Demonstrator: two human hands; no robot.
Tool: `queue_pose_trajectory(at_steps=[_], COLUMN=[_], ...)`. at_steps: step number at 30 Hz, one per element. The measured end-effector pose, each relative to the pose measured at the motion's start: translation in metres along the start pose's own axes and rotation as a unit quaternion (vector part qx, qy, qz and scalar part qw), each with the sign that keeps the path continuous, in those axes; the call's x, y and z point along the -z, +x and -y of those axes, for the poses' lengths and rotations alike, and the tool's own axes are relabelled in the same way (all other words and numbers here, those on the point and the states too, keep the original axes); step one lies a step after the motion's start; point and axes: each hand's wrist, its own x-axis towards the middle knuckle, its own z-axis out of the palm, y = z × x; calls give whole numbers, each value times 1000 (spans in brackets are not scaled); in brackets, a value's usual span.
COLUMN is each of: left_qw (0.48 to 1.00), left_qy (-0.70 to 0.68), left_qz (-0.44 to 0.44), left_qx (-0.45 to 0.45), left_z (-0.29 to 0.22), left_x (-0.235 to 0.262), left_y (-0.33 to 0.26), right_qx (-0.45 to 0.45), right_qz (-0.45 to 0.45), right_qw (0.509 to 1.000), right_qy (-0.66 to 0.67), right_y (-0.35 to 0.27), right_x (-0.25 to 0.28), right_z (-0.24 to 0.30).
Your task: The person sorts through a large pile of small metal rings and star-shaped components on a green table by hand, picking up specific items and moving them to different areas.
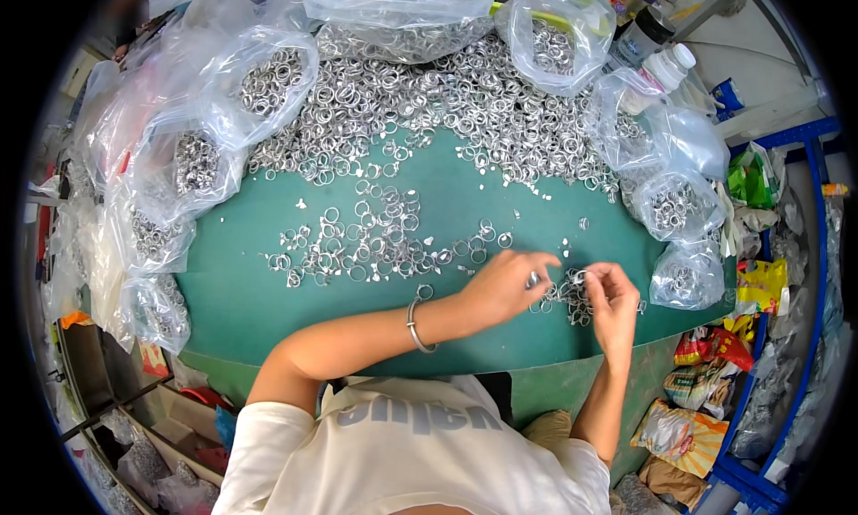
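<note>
Head view: both hands [559, 291] pinch small shiny silver rings [572, 278]; fingers nearly closed.

A single head-worn fisheye camera looks steeply down from above the person's shoulders onto a green table [250, 291], close enough that both forearms enter from the lower edge; the wide lens bends the surrounding shelves and floor toward a dark rim.

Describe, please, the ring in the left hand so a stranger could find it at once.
On the green table, find the small heap of rings at the near edge. The left hand pinches one silver ring beside it, lifted clear while its neighbours lie flat.
</note>
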Motion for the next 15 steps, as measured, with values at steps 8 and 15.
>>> queue_pose_trajectory(at_steps=[8, 15], left_qw=[961, 948], left_qy=[264, 304], left_qz=[-81, -85], left_qx=[32, 26], left_z=[23, 25], left_x=[65, 59], left_y=[-20, -13], right_qx=[172, 215], right_qz=[-47, 90], right_qw=[945, 934], right_qy=[-275, -270], right_y=[2, -1], right_x=[-27, -62], right_z=[23, 14])
